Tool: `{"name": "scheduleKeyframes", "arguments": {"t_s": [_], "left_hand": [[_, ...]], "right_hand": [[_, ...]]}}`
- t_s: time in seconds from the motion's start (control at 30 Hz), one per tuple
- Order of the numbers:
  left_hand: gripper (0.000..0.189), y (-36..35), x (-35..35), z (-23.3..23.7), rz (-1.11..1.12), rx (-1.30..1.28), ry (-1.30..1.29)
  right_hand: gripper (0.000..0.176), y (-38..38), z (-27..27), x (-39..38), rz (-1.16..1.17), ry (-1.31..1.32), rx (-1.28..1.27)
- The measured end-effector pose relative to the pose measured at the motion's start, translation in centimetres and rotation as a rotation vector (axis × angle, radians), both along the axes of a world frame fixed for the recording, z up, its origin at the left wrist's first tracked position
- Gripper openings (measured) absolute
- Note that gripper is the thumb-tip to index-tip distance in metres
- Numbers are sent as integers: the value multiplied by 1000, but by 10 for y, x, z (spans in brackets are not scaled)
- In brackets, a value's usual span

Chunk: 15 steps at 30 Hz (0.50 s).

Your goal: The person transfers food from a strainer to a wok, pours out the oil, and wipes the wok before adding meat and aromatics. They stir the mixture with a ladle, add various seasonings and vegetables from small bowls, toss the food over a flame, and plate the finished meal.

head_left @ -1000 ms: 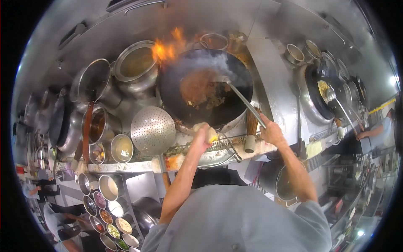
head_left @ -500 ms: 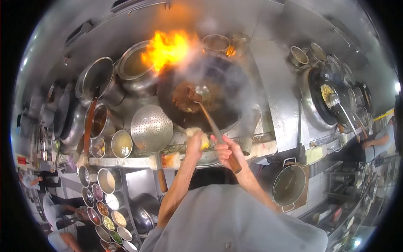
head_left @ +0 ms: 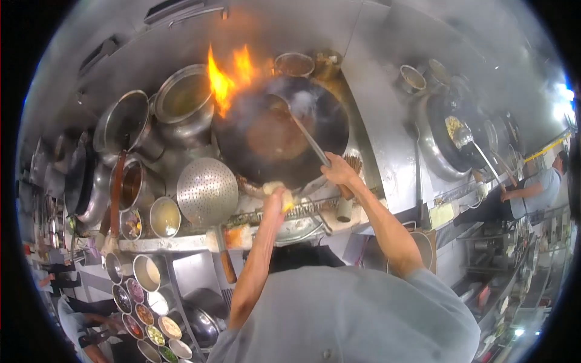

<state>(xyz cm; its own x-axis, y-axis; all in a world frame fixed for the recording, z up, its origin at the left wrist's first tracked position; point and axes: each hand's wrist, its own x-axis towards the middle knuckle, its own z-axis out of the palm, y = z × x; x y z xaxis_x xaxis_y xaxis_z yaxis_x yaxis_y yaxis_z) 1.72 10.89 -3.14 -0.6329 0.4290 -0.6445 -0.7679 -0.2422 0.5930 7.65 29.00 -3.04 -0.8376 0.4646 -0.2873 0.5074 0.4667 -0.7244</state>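
Note:
A dark wok (head_left: 330,124) sits over the stove, with brownish food (head_left: 275,134) in its bottom, blurred by smoke. My left hand (head_left: 274,203) is closed on a folded whitish-yellow cloth (head_left: 286,198) at the wok's near rim; any handle under it is hidden. My right hand (head_left: 340,170) wraps around the wooden grip of a ladle (head_left: 310,138). The ladle's shaft slants away to the far part of the wok, where smoke veils its bowl. Flames (head_left: 223,85) rise past the wok's far left edge.
Left of the wok are a perforated strainer (head_left: 207,191), a large pot (head_left: 184,112) and a bowl (head_left: 165,218). A bamboo brush (head_left: 350,181) stands beside my right hand. Several ingredient containers (head_left: 145,314) lie lower left. At right, a co-worker (head_left: 535,192) holds a ladle over another wok (head_left: 445,136).
My right hand and the ladle have moved away from me, its bowl going from mid-wok to the far side. The flames have shrunk. My left hand stays at the near rim.

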Motion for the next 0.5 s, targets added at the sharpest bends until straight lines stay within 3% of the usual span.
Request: {"name": "scheduleKeyframes", "arguments": {"t_s": [0.13, 0.2, 0.27, 0.4, 0.47, 0.5], "left_hand": [[20, -3, -4, 1, -74, -43, -10], [20, -1, -2, -13, -27, -38, -7], [21, -5, 0, -13, 19, -41, -20], [20, -1, -7, -19, -72, -93, -17], [17, -2, 2, -10, -101, -135, 25], [16, -1, -2, -11, -98, -69, 41]], "right_hand": [[43, -26, 3, 28, 96, -92, -332], [44, -29, 11, 60, 80, -196, -295], [42, -19, 11, 90, 171, 37, 5], [41, -2, 18, 70, -4, -65, 106], [38, -9, -9, 51, -9, 154, 225], [38, -23, -16, 47, -9, 95, 137]]}}
